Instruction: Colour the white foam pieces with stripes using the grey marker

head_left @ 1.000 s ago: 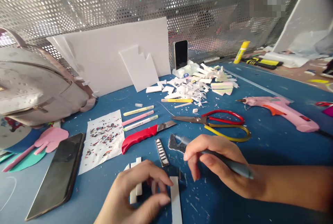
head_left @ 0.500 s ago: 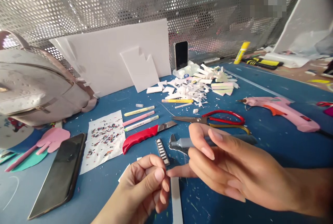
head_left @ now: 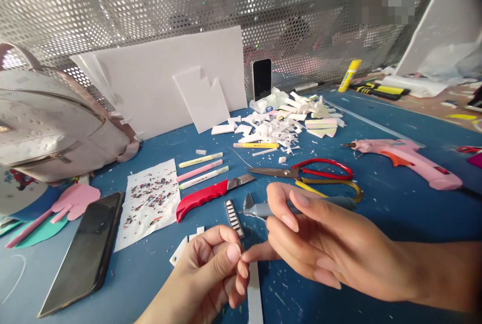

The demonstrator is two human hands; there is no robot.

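Head view, right of centre: slim grey-blue pen-shaped tool (head_left: 263, 209), in right hand (head_left: 339, 248), fingers curled about the barrel; presumably light, rigid, smooth; grip near tip. Lower centre: left hand (head_left: 214, 276), thumb and forefinger together, contents unclear; flat pale strip (head_left: 255, 296) beside, likely light, bendable, edge-held.

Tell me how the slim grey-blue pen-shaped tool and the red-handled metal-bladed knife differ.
The slim grey-blue pen-shaped tool is held in the right hand, while the red-handled knife lies on the blue tabletop. The tool's body looks straight; the knife's handle curves at its end. The hand partly hides the tool, whereas the knife shows from handle to blade tip. Both are long and narrow.
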